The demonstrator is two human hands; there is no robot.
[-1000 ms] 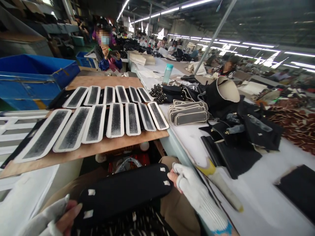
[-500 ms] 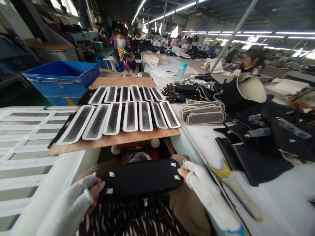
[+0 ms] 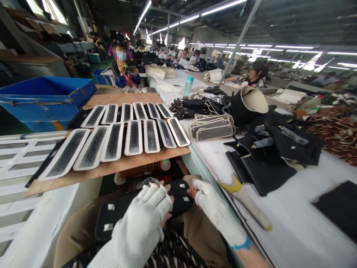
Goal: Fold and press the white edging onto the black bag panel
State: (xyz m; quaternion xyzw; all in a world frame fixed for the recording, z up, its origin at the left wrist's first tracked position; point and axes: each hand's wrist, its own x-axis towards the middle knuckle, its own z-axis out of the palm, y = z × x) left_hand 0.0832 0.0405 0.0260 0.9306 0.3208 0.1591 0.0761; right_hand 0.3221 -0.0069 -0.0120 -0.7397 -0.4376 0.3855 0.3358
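Across my lap lies a long black panel with rounded ends, with small white tabs at both ends. My right hand, in a white fingerless glove, pinches its right end between thumb and fingers. My left hand, gloved the same way, lies over the panel's middle with its fingers stretched out and hides that part. Whether the left palm presses on the panel, I cannot tell. Ahead, two rows of white-bordered dark strips lie on a brown board.
On the table to my right are stacked grey strips, black bag pieces, a yellow-and-grey tool and a teal bottle. A blue bin stands left, near a slatted white frame. A masked person sits ahead.
My left hand has left the panel's left end and moved right, over its middle, with the fingers spreading out. My right hand keeps its grip. The view has turned right.
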